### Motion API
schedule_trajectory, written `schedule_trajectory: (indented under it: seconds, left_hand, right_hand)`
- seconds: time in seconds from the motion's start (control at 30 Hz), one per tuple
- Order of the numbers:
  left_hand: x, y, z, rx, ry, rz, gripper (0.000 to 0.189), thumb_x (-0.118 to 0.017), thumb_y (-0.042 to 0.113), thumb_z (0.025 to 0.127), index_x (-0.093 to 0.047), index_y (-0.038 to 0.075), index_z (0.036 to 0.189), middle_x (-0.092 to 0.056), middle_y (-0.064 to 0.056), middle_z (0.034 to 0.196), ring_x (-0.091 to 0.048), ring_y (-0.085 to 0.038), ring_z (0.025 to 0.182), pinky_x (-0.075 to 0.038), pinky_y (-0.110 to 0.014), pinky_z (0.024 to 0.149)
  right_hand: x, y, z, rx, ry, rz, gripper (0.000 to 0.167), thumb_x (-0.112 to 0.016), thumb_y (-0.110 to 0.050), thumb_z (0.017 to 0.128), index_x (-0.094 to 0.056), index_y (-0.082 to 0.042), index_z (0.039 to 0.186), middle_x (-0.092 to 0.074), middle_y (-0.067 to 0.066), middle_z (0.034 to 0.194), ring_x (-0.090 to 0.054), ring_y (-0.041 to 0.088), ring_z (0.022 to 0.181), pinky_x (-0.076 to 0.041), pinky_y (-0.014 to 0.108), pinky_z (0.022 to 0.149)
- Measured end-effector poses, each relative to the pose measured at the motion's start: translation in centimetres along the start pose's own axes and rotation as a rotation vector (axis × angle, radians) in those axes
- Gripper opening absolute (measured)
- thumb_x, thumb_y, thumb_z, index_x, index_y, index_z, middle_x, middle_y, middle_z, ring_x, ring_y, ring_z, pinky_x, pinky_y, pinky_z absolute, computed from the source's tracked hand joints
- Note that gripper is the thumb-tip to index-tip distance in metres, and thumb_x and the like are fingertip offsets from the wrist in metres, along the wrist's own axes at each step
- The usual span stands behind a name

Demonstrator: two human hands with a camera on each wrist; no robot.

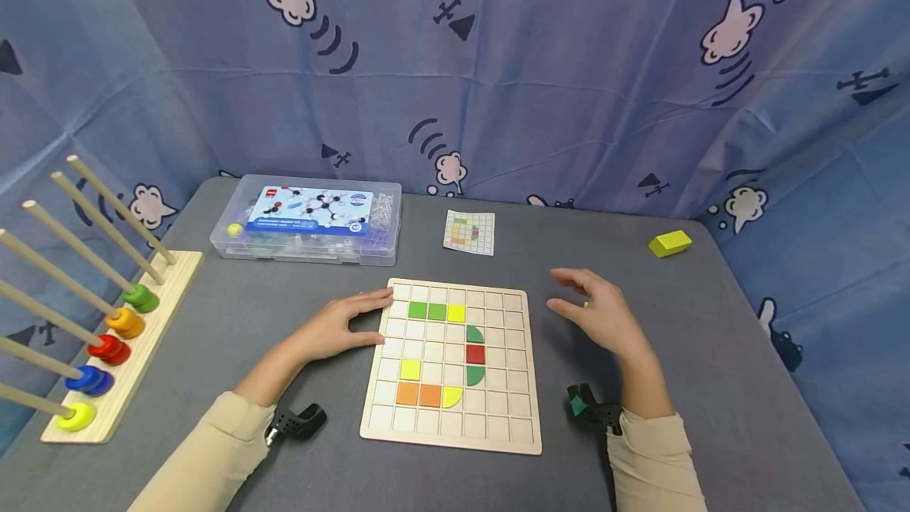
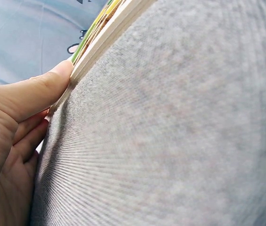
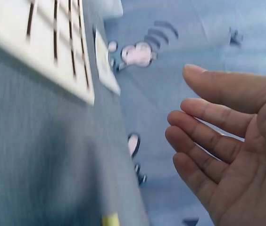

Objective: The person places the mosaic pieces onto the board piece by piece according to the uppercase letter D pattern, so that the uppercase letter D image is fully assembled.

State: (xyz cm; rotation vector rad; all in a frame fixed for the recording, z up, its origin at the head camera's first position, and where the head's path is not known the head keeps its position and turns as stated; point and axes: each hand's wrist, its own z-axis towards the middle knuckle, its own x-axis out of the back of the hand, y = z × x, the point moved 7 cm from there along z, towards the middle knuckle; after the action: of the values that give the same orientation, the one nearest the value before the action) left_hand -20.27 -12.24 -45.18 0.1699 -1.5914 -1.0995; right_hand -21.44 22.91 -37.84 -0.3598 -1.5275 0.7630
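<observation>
A wooden grid board [image 1: 448, 442] lies flat on the grey table. In its cells sit green squares [image 1: 418, 310], yellow squares [image 1: 410, 370], a red square [image 1: 475, 354], orange squares [image 1: 407, 393] and rounded green [image 1: 475, 375] and yellow [image 1: 451, 396] pieces. My left hand [image 1: 334, 329] touches the board's left edge with thumb and fingers extended; the left wrist view shows the thumb [image 2: 43, 92] against that edge. Right of the board, my right hand [image 1: 603, 314] hovers above the table, fingers loosely bent and holding nothing. A small yellow bit [image 1: 586, 304] shows beside it, mostly hidden.
Behind the board lies a printed pattern card [image 1: 469, 233]. A clear plastic kit box [image 1: 306, 251] is at the back left, and a wooden peg stand with coloured rings [image 1: 152, 318] at the left. A yellow block [image 1: 670, 243] lies at the back right.
</observation>
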Motion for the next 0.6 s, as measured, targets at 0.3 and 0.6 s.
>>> schedule_trajectory:
  seconds: [0.3, 0.6]
  left_hand:
    - [0.0, -0.1, 0.0, 0.001, 0.001, -0.002, 0.064, -0.072, 0.034, 0.084, -0.051, 0.008, 0.138, -0.042, -0.003, 0.149, -0.034, -0.033, 0.138, -0.030, -0.052, 0.110]
    - [0.0, -0.1, 0.0, 0.008, 0.002, -0.002, 0.063, -0.072, 0.033, 0.084, -0.051, 0.008, 0.138, -0.042, -0.003, 0.149, -0.034, -0.034, 0.138, -0.030, -0.052, 0.111]
  right_hand:
    - [1.7, 4.8, -0.6, -0.132, -0.005, -0.002, 0.056, -0.066, -0.025, 0.091, -0.047, 0.001, 0.136, -0.049, 0.025, 0.136, -0.044, 0.042, 0.127, -0.036, 0.056, 0.103]
    - [1.2, 7.8, -0.9, -0.210, -0.061, -0.029, 0.055, -0.067, -0.021, 0.090, -0.048, 0.006, 0.134, -0.051, 0.028, 0.133, -0.049, 0.044, 0.120, -0.040, 0.056, 0.098]
